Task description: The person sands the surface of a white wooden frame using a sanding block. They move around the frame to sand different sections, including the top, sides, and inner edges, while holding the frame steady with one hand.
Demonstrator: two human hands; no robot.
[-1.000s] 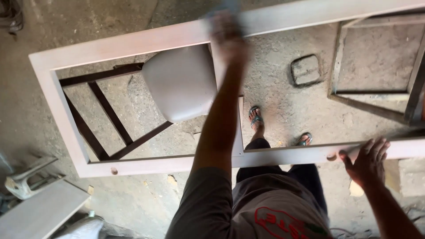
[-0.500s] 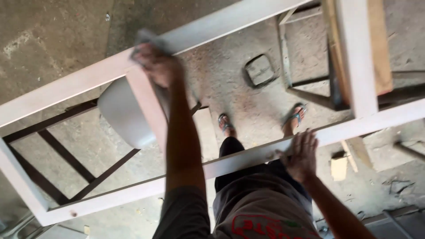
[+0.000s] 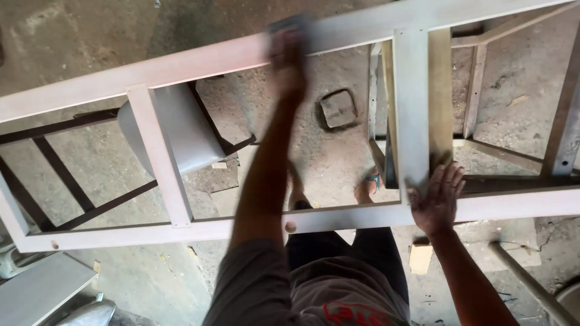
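Note:
A long white-primed wooden frame [image 3: 181, 60] lies across the view at waist height, with two cross pieces [image 3: 160, 157] between its rails. My left hand [image 3: 289, 66] reaches out to the far rail and presses a dark sanding pad [image 3: 290, 24] on it; the hand is motion-blurred. My right hand [image 3: 438, 202] lies flat, fingers spread, on the near rail [image 3: 211, 229], where the right cross piece [image 3: 411, 108] joins it.
Under the frame stands a grey seat [image 3: 181, 136] on dark metal bars [image 3: 66, 175]. A square block [image 3: 338, 108] lies on the concrete floor. Another bare wooden frame [image 3: 477, 90] is at the right. My sandalled foot [image 3: 368, 184], a wood scrap [image 3: 421, 258] and a pipe [image 3: 525, 284] are below.
My left hand has slid right along the far rail, away from the left cross piece. My right hand has moved along the near rail to the right cross piece. The view has shifted right.

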